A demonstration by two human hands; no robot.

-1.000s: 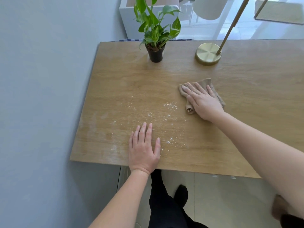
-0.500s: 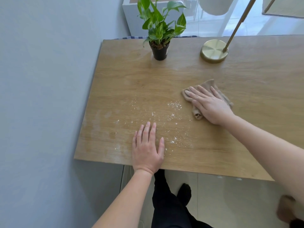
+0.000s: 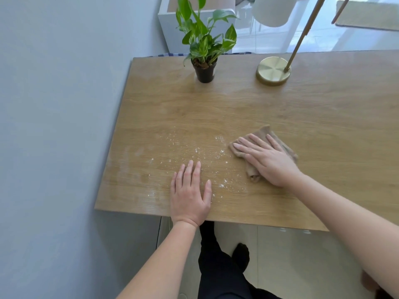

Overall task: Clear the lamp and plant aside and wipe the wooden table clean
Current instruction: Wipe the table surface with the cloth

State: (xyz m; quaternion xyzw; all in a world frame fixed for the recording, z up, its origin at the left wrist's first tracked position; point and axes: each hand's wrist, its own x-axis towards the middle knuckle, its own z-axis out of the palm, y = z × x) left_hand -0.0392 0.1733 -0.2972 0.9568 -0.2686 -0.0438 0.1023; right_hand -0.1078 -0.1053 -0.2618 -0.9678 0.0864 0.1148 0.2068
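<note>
Wiping step: right hand (image 3: 267,160) presses flat on the cloth (image 3: 264,132), left hand (image 3: 190,190) lies released on the worktop (image 3: 323,126); next, sweep seemingly powdery crumbs (image 3: 198,151) leftward.

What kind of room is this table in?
Probably a living area at home: a wooden table stands against a grey wall, bearing a potted plant and a brass lamp, with a rug on glossy tile beyond.
</note>
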